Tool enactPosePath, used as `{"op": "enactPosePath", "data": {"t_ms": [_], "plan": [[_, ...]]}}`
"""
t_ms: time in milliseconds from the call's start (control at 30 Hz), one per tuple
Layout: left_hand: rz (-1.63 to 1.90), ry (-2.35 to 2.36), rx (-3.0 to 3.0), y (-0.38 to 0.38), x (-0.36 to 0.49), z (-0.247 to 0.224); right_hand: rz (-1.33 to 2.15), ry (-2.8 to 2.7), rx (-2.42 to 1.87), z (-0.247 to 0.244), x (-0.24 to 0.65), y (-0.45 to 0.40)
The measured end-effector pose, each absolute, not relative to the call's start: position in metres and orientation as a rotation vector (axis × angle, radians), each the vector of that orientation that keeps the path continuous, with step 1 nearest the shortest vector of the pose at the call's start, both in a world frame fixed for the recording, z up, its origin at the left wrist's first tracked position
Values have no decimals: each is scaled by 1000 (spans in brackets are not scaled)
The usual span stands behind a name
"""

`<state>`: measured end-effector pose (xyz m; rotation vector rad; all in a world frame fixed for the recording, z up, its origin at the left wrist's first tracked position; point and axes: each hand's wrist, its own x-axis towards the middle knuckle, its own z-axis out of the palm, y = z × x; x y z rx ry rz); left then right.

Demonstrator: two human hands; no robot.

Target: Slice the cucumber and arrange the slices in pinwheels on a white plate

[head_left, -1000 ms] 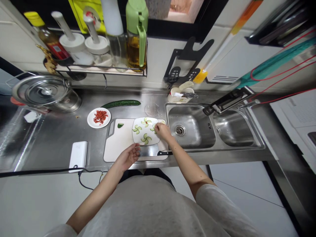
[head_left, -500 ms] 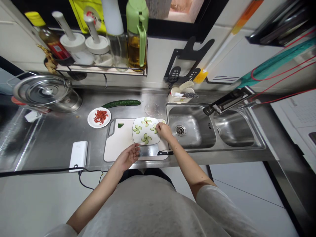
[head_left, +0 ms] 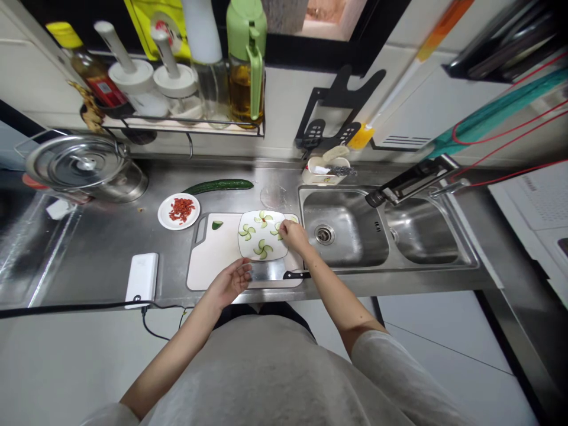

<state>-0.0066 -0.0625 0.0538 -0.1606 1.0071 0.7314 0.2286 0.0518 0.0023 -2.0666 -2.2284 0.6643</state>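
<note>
At three o'clock on the square white plate point(head_left: 263, 235), the cucumber-slice pinwheel point(head_left: 276, 231) is partly covered by the nearer right hand point(head_left: 294, 235), whose grip cannot be told. Off the plate's seven o'clock edge, the left hand point(head_left: 231, 282) is held loosely open.

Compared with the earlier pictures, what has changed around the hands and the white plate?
Nothing visibly moved, was taken hold of or let go. The bare right hand stays at the right side of the white, rounded-square plate; the bare left hand stays near its lower edge. The long green cucumber and black-handled steel knife lie as before.
</note>
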Motion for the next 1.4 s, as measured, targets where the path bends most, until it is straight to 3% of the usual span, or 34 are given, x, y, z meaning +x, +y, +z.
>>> {"op": "enactPosePath", "data": {"t_ms": [767,1133,1400], "plan": [[735,1011,-213,-60,-7,57,733,-2099,-2067,9,242,53],[738,996,-197,-61,-8,51,561,-2480,-1984,15,242,46],[747,998,-193,-62,-9,52,592,-2436,-2020,21,238,47]]}}
